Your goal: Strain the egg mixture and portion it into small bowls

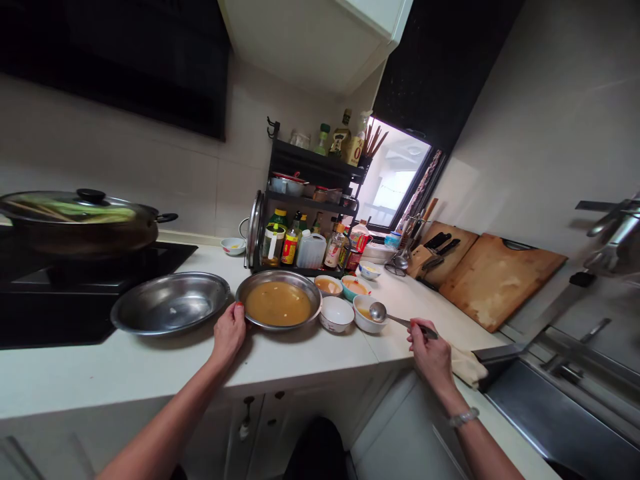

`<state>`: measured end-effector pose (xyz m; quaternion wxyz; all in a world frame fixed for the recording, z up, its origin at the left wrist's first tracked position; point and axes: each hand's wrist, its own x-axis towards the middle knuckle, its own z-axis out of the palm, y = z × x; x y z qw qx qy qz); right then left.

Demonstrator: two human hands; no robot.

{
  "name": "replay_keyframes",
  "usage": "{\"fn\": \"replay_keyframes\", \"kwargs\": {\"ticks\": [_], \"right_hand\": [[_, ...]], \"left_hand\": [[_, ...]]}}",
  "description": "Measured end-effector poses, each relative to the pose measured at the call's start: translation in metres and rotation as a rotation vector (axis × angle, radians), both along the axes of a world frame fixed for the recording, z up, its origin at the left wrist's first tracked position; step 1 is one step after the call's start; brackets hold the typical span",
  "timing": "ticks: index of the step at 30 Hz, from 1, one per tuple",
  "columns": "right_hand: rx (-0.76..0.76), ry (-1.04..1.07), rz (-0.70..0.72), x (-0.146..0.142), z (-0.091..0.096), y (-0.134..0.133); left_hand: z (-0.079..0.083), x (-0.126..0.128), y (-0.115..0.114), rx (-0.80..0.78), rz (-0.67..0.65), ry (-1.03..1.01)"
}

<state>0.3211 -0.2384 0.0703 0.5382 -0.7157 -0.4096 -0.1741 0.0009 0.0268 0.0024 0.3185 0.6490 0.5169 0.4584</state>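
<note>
My left hand [230, 330] grips the near left rim of a round metal dish [316, 303] holding brownish-yellow liquid. In my right hand [433, 357] is the handle of a metal ladle [379, 311]. The ladle's head is over a small white bowl [369, 325] with some yellow liquid inside; whether it touches the rim, I cannot tell. Between that bowl and the dish stands another white bowl [337, 324], which looks empty. Just behind are two bowls of orange liquid, one of them teal [345, 292]. Left of my left hand sits a wider metal basin [170, 303] without liquid.
A lidded pan [80, 233] stands on the black stove [60, 300] at left. Behind the dishes is a black rack [315, 200] with bottles and jars. Cutting boards [500, 277] and a knife block [425, 260] lean at right, near the sink [565, 413] and a cloth [467, 365].
</note>
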Motion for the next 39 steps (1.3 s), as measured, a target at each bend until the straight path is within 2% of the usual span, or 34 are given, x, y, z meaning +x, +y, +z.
{"fn": "replay_keyframes", "kwargs": {"ticks": [4,8,11,23,30,35,39], "right_hand": [[0.087,0.193,0.041,0.003,-0.008,0.006],[0.299,0.453,0.021,0.010,-0.011,0.012],[0.413,0.557,0.034,0.013,-0.008,0.013],[0.423,0.520,0.038,0.019,0.003,0.004],[0.445,0.526,0.054,0.012,0.018,0.007],[0.462,0.566,0.137,-0.002,0.031,0.020],[0.463,0.597,0.224,-0.023,0.040,0.045]], "left_hand": [[0.003,-0.001,-0.002,-0.011,-0.005,0.000],[0.003,0.000,-0.001,-0.004,0.001,-0.003],[0.001,0.000,0.001,-0.013,0.000,-0.011],[0.001,0.000,0.000,-0.003,-0.005,-0.006],[-0.002,0.001,0.002,-0.001,-0.003,-0.010],[-0.004,0.001,0.003,0.011,-0.006,-0.021],[-0.004,0.001,0.002,0.016,-0.015,-0.028]]}}
